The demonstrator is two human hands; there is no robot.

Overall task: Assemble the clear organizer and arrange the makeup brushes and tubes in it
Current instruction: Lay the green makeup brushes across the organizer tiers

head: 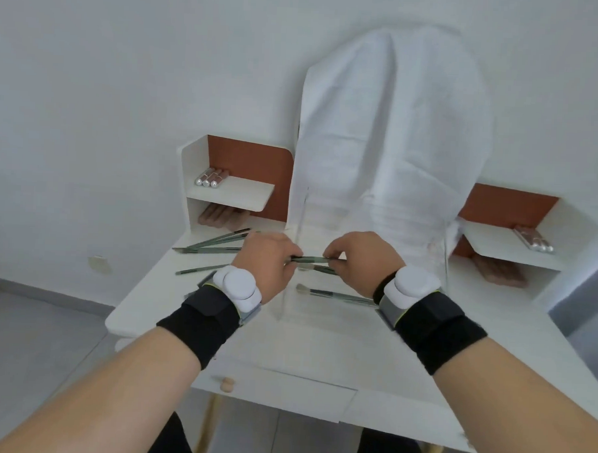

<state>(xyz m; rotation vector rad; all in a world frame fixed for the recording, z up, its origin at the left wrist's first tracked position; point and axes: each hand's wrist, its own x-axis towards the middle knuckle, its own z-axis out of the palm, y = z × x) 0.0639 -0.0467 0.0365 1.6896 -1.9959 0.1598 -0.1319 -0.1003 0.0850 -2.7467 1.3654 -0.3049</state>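
Brushes are the things in hand: a green-handled brush [311,259] is held level above the middle of the white table [171,299], with the left hand [267,262] pinching its left end and the right hand [356,259] pinching its right end. Each grip is narrow, fingers and thumb curled round the handle. A second brush [318,269] shows just beneath the first, its pale bristles pointing left; whether the right hand also holds it cannot be told. Nearer than the hands, another brush [335,294] lies on the table, bristles to the left. Left of the hands, a loose bundle of brushes [211,244] lies on the table, and one more brush [199,269] lies apart just in front of that bundle. A clear panel [299,226] stands upright between the hands and a cloth-covered shape [390,144] at the table's back. Silver-capped tubes [210,178] lie side by side on the left shelf [234,194], well behind the bundle, and brown tubes [219,216] lie beneath that shelf. More tubes [535,240] lie on the right shelf [502,249], far right of the hands. Both wrists wear black straps [204,319] with white devices.
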